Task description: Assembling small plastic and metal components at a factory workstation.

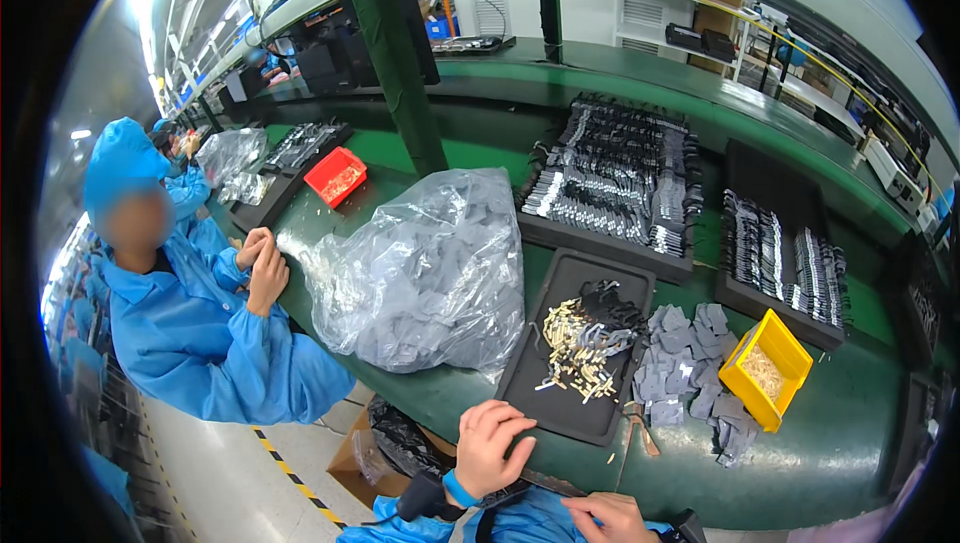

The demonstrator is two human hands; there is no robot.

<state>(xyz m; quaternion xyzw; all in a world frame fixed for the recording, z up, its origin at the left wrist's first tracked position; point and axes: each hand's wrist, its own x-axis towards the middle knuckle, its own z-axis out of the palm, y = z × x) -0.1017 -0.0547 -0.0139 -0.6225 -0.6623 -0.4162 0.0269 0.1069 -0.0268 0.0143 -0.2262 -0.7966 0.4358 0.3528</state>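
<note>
Left hand [490, 448]: raised at the near left corner of the black tray [592, 425], fingers loosely bent, thumb held apart, nothing seen in the grip. Contact with the tray: cannot tell. Blue band [460, 489] at its wrist.

Right hand [610, 518]: low at the near edge of the green table [840, 403], fingers together and bent; cannot tell whether it holds anything.

Beyond the right hand, just beside the tray: a small two-legged tool [640, 431]. Beyond the left hand, inside the tray: a loose heap of gold and silver metal pieces [575, 348], dark ones behind. Beyond and right of the right hand: flat grey pieces [680, 358] scattered, then a tilted yellow bin [785, 368] with small pale bits inside.

Beyond and left of the left hand: a big clear bag [430, 273] full of grey pieces. Farther left: a co-worker [200, 313] in blue, hands together. Far beyond both hands: two black foam trays [760, 173] with rows of silver and black parts; a red bin [336, 178] far left.
</note>
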